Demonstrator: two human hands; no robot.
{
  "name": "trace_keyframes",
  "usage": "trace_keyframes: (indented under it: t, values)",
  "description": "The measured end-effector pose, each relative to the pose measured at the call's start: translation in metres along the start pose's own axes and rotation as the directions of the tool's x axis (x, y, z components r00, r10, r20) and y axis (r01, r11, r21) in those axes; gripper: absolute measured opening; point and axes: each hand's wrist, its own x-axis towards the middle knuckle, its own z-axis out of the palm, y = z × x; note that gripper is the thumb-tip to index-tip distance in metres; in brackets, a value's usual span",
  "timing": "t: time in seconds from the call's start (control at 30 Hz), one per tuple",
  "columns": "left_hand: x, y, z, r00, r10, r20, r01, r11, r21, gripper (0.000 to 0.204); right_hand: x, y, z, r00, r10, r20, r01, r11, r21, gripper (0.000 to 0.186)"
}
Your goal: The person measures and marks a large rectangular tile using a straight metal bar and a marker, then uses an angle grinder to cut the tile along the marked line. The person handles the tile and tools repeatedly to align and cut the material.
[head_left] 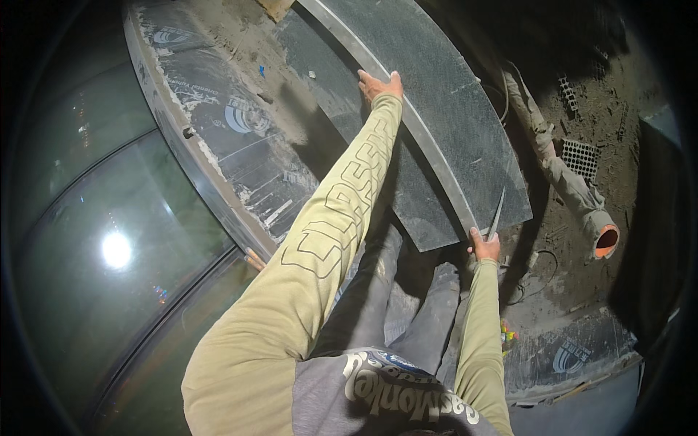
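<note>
A long, narrow metal straightedge (438, 161) lies lengthwise over a dark grey slab (472, 123). My left hand (379, 87) reaches far forward and grips the straightedge partway along, thumb and fingers set apart on it. At the near end of the bar is my right hand (486, 247), its thumb and finger against the bar's tip. A slim pointed metal tool (497, 212) sticks up out of this closed right hand; the palm hides its lower part. The slab's near edge sits just in front of my legs.
To the left, a low ledge (240, 152) covered in dark membrane carries sand and debris, beside glass panels (131, 261). On the right, an orange-mouthed pipe (605, 238) in dusty wrapping lies on dirt near a perforated grid piece (580, 158). A thin cable (545, 280) loops near my right hand.
</note>
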Motion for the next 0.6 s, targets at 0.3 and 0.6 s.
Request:
trace_keyframes:
  t: [0.3,0.6]
  values:
    - [0.013,-0.006,0.008,0.999,0.016,-0.04,-0.017,0.999,-0.033,0.092,-0.006,-0.013,0.001,1.0,-0.005,0.008,0.005,1.0,0.02,0.055]
    - [0.004,0.001,0.007,0.998,0.027,-0.055,-0.029,0.999,-0.031,0.092,-0.01,-0.016,0.0,1.0,-0.021,-0.013,0.022,0.999,0.024,0.054]
